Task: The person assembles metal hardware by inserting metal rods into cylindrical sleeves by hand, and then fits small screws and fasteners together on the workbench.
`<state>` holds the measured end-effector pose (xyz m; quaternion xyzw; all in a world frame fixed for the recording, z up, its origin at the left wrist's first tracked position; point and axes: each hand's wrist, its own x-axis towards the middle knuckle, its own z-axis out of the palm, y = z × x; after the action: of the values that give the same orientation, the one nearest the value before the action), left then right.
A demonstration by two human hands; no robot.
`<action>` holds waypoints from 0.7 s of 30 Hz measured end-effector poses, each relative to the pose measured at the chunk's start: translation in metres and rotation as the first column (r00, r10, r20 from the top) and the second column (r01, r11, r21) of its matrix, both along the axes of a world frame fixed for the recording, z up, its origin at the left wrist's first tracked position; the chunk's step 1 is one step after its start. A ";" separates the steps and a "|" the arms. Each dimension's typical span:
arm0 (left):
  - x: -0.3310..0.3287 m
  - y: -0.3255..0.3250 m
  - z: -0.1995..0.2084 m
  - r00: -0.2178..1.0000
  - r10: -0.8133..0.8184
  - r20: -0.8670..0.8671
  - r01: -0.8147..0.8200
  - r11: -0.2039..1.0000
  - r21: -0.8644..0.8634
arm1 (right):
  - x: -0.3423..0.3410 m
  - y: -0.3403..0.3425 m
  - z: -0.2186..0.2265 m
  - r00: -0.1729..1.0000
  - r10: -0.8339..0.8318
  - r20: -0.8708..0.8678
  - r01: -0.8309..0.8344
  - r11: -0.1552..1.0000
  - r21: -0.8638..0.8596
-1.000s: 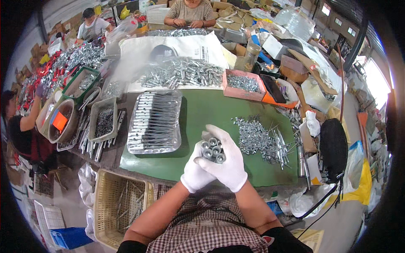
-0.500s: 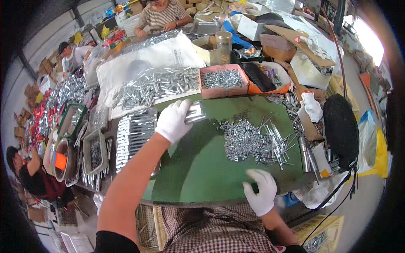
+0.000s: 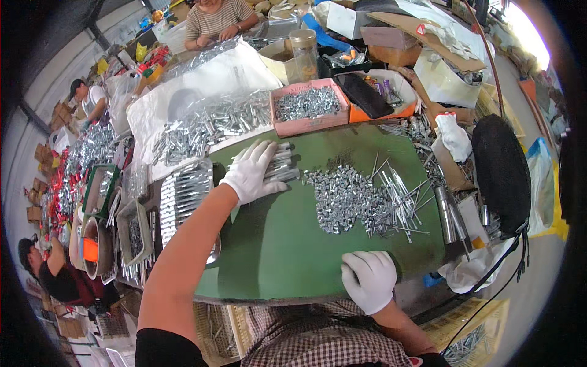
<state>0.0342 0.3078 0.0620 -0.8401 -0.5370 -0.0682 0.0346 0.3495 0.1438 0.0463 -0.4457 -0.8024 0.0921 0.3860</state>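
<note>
My left hand, in a white glove, reaches over a small bundle of shiny metal tubes on the green work surface. The tube ends stick out to the right between its fingers and thumb. At the near edge rests my right hand, also gloved, with curled fingers and nothing visible in it. Beyond the right hand lies a heap of small silver metal pieces. Thin metal rods are scattered along the heap's right side. Left of my left hand, rows of metal tubes lie close together.
A pink box of small metal parts stands at the far edge. Loose metal parts cover white sheeting beyond. Tubs, including a grey one, line the left side. A black padded object is at right. Other people sit farther off.
My left hand has lowered the tubes onto the green surface and turned palm down over them. My right hand's fingers have curled in. The whole view has shifted slightly.
</note>
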 end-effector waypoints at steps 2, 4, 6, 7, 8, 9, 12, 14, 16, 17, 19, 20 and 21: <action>0.005 0.000 0.002 0.999 0.030 -0.014 -0.031 0.997 -0.077 | 0.001 0.001 0.002 1.000 0.016 0.015 -0.015 1.000 -0.010; -0.003 0.001 0.005 0.992 0.059 -0.111 -0.073 0.989 -0.128 | 0.000 -0.001 0.004 0.998 0.061 -0.020 -0.061 0.998 0.011; -0.001 0.007 0.011 0.985 0.043 -0.165 -0.073 0.981 -0.179 | 0.003 -0.004 0.003 0.997 0.070 -0.040 -0.071 0.997 -0.015; 0.001 0.007 0.013 0.986 0.040 -0.159 -0.071 0.978 -0.196 | 0.006 -0.008 0.004 0.995 0.076 -0.062 -0.079 0.996 -0.041; 0.003 0.008 0.015 0.988 0.031 -0.154 -0.064 0.975 -0.212 | 0.010 -0.013 0.004 0.997 0.053 -0.059 -0.055 0.998 -0.033; 0.001 0.007 0.017 0.987 0.006 -0.159 -0.038 0.979 -0.198 | 0.015 -0.019 0.005 0.991 0.054 -0.124 -0.055 0.998 -0.003; 0.025 0.013 0.024 0.986 -0.150 -0.078 0.128 0.963 -0.236 | 0.047 -0.040 0.002 0.990 -0.013 -0.138 0.014 1.000 0.004; 0.026 0.007 0.028 0.989 -0.074 -0.127 0.034 0.955 -0.296 | 0.065 -0.058 0.003 0.990 -0.040 -0.138 0.041 0.999 0.001; 0.008 -0.001 0.019 0.997 -0.047 0.065 0.063 0.962 -0.266 | 0.081 -0.077 -0.012 0.974 -0.081 -0.210 0.089 0.995 0.033; -0.013 0.002 0.015 0.985 -0.140 -0.102 0.127 0.984 -0.123 | 0.091 -0.089 -0.018 0.976 -0.124 -0.181 0.128 0.992 0.013; -0.017 -0.002 0.022 0.965 -0.122 -0.233 0.097 0.989 -0.116 | 0.117 -0.115 -0.030 0.962 -0.237 -0.137 0.240 0.971 0.004; -0.017 -0.002 0.017 0.981 -0.128 -0.145 0.115 0.989 -0.093 | 0.134 -0.127 -0.035 0.943 -0.314 -0.114 0.318 0.948 0.016; -0.020 -0.002 0.012 0.993 -0.102 -0.064 0.097 0.992 -0.075 | 0.158 -0.142 -0.036 0.924 -0.383 -0.021 0.381 0.923 -0.051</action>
<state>0.0144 0.3059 0.0737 -0.8684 -0.4950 -0.0221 0.0191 0.5074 0.0018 0.0101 -0.6007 -0.6919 0.0403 0.3985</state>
